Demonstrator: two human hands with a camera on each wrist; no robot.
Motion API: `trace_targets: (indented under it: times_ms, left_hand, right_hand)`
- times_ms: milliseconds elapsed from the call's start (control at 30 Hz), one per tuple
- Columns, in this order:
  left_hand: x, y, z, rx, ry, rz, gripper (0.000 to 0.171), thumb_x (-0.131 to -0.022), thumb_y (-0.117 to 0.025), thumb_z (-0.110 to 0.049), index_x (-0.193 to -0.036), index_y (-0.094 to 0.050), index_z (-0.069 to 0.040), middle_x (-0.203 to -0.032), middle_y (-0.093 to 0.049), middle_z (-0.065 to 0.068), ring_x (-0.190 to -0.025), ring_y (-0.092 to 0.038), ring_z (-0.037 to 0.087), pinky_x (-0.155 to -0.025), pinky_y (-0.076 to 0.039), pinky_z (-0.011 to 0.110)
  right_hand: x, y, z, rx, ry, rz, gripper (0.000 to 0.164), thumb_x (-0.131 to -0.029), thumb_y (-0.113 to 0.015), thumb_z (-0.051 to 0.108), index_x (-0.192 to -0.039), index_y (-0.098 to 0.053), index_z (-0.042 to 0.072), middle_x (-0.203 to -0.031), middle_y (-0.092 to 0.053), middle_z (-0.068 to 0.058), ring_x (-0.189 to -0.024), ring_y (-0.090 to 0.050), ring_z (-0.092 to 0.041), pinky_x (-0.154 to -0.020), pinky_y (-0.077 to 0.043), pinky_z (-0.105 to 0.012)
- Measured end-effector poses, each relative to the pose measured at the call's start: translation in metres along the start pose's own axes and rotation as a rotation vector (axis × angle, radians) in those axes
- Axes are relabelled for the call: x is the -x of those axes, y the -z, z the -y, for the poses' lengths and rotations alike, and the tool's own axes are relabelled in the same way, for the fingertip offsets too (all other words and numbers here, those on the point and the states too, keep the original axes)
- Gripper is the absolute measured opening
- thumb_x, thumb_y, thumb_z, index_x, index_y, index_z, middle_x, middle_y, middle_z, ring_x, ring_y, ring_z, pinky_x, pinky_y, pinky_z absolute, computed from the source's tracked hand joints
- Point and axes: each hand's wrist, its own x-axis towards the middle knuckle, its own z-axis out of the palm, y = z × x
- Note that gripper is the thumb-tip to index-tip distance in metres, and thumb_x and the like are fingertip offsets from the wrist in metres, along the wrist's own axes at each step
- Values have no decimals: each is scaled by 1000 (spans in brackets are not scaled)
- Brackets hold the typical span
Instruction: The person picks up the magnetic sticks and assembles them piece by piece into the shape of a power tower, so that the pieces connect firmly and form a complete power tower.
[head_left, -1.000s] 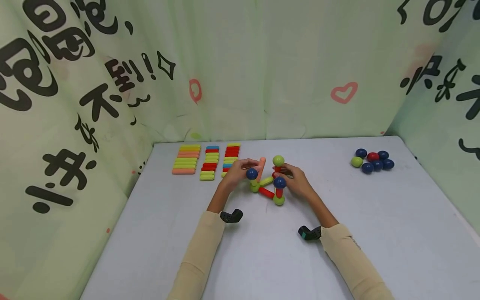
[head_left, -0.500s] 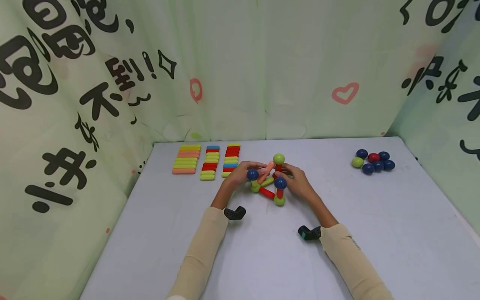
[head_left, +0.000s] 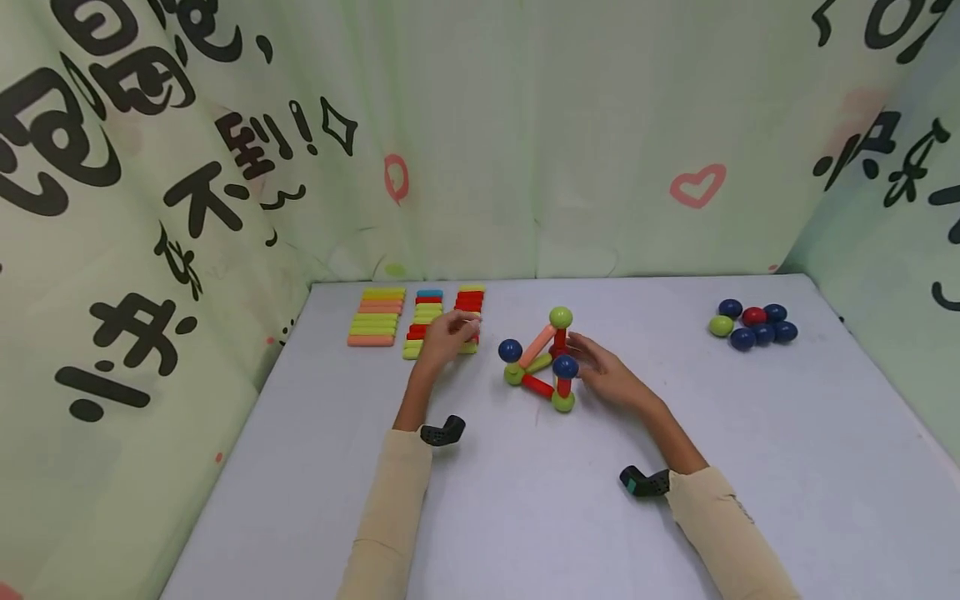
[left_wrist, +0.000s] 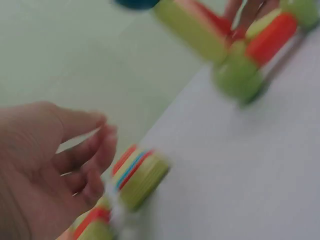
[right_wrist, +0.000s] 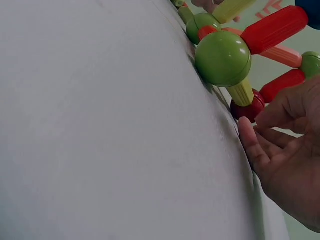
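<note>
A construction of magnetic rods and balls stands mid-table, with a triangular base. Its parts include a front green ball (head_left: 563, 402), a left green ball (head_left: 513, 374) and a dark red ball (right_wrist: 248, 105) at the rear. Two blue balls (head_left: 566, 367) and a green ball (head_left: 560, 317) top its posts. A peach rod (head_left: 537, 345) slants from the upper green ball toward the left base ball. My left hand (head_left: 448, 337) hovers over the rod columns, fingers loosely bent, nothing visible between them. My right hand (head_left: 609, 375) is at the construction's right, fingertips right at the dark red ball.
Rods lie in three columns at the back left: a left column (head_left: 375, 318), a middle column (head_left: 428, 309) and a right column (head_left: 471, 300), partly behind my left hand. Several loose balls (head_left: 763, 334) sit at the back right. A printed curtain (head_left: 600, 167) encloses the table (head_left: 600, 517).
My left hand has let go of the peach rod and moved left to the rod columns. The rod now spans the construction by itself. My right hand has drawn back slightly to the right.
</note>
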Motion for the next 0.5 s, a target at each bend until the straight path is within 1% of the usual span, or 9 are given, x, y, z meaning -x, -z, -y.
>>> trace_targets:
  times_ms: [67, 133, 200, 233, 300, 333, 433, 500]
  left_hand:
    - [6, 21, 8, -114, -32, -127, 22, -97, -61, -23, -111, -68, -8, -100, -68, 12, -91, -62, 24, -78, -53, 30]
    - [13, 42, 17, -240, -49, -235, 18, -96, -61, -16, -107, -68, -3, -99, -66, 15, -92, -60, 27, -79, -52, 35]
    - [20, 61, 28, -351, -42, -315, 16, -95, -60, -10, -105, -69, -1, -103, -63, 18, -99, -55, 31, -80, -51, 39]
    - [24, 69, 33, -409, -24, -338, 15, -95, -61, -9, -105, -69, 0, -105, -61, 19, -102, -53, 33, -82, -50, 42]
    - [29, 82, 42, -510, 6, -363, 16, -94, -63, -10, -106, -69, -1, -113, -56, 21, -110, -47, 36, -87, -46, 48]
    - [32, 86, 46, -557, 24, -362, 17, -94, -64, -12, -108, -69, -2, -116, -53, 21, -114, -44, 37, -89, -44, 50]
    - [37, 94, 54, -667, 52, -338, 23, -92, -68, -17, -113, -67, -6, -122, -49, 21, -118, -39, 39, -93, -39, 58]
    - [39, 97, 55, -725, 44, -323, 25, -92, -68, -16, -115, -66, -6, -121, -49, 21, -117, -39, 39, -92, -38, 60]
  right_hand:
    - [9, 1, 3, 2, 0, 82, 76, -91, -49, -7, -154, -7, -3, -160, -14, -27, -142, -27, -49, -109, -32, -59]
    - [17, -2, 7, 11, -25, 143, 86, -92, -57, 2, -155, 1, 1, -162, -3, -25, -143, -21, -51, -110, -28, -63]
    - [23, -9, 11, 40, -61, 165, 99, -91, -67, 16, -156, 6, 5, -162, 4, -23, -144, -18, -52, -111, -24, -65]
    - [25, -13, 13, 61, -79, 157, 105, -88, -71, 22, -156, 7, 7, -163, 5, -22, -143, -19, -53, -111, -23, -66]
    - [27, -23, 16, 94, -102, 104, 109, -86, -75, 30, -156, 6, 7, -162, 2, -22, -143, -19, -53, -111, -23, -68]
    - [27, -27, 17, 109, -99, 68, 109, -85, -75, 30, -156, 4, 6, -161, 0, -24, -143, -20, -52, -110, -24, -68]
    - [25, -39, 20, 171, -73, -54, 102, -85, -76, 26, -155, -6, 0, -158, -11, -28, -142, -23, -50, -109, -27, -67]
    - [24, -46, 21, 210, -62, -123, 94, -85, -75, 22, -153, -14, -2, -155, -18, -29, -141, -25, -48, -109, -28, -66]
